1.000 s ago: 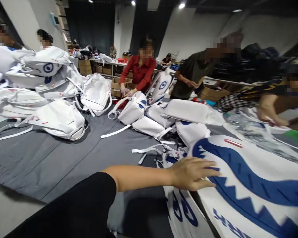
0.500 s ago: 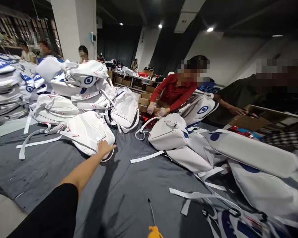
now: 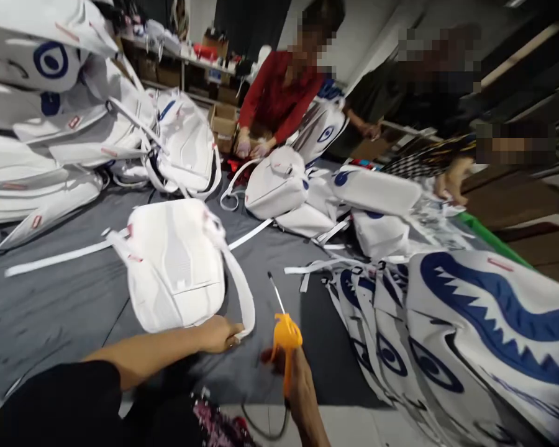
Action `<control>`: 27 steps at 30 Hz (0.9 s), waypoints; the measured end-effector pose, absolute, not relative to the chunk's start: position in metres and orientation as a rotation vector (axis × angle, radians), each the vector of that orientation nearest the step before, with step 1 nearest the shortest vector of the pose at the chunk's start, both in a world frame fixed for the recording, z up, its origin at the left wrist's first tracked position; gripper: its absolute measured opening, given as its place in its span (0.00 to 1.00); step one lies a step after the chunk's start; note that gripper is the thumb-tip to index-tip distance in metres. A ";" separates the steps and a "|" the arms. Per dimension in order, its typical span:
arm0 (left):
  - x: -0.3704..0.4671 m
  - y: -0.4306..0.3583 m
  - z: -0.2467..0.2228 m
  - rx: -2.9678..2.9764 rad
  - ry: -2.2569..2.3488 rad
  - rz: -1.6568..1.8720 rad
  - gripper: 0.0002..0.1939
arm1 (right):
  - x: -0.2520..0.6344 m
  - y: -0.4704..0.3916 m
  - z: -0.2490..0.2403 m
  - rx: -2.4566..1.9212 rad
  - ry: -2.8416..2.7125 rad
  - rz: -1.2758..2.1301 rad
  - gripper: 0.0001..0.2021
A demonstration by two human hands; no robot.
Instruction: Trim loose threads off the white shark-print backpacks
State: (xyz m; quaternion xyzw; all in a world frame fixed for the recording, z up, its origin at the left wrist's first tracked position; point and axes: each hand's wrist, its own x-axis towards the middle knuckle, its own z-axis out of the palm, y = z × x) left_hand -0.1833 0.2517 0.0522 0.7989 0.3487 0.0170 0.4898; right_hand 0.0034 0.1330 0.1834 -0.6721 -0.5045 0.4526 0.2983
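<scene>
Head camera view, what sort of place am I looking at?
Likely a bag workshop or factory floor: many white backpacks lie heaped on a grey-covered table, a person in red works across it, and the right hand holds an orange gun-shaped tool.

Head-worn view; facing forward, down; table [image 3: 84, 304] near

Top centre, a person in a red shirt [image 3: 282, 93] leans beside brown cardboard boxes [image 3: 224, 121], a dark curtain [image 3: 249, 25] hanging behind; right side, a bright green strip [image 3: 494, 238] slants down!
</scene>
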 end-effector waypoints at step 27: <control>-0.327 0.235 0.067 0.391 1.267 0.741 0.29 | -0.037 0.348 0.184 -2.172 -2.164 1.435 0.23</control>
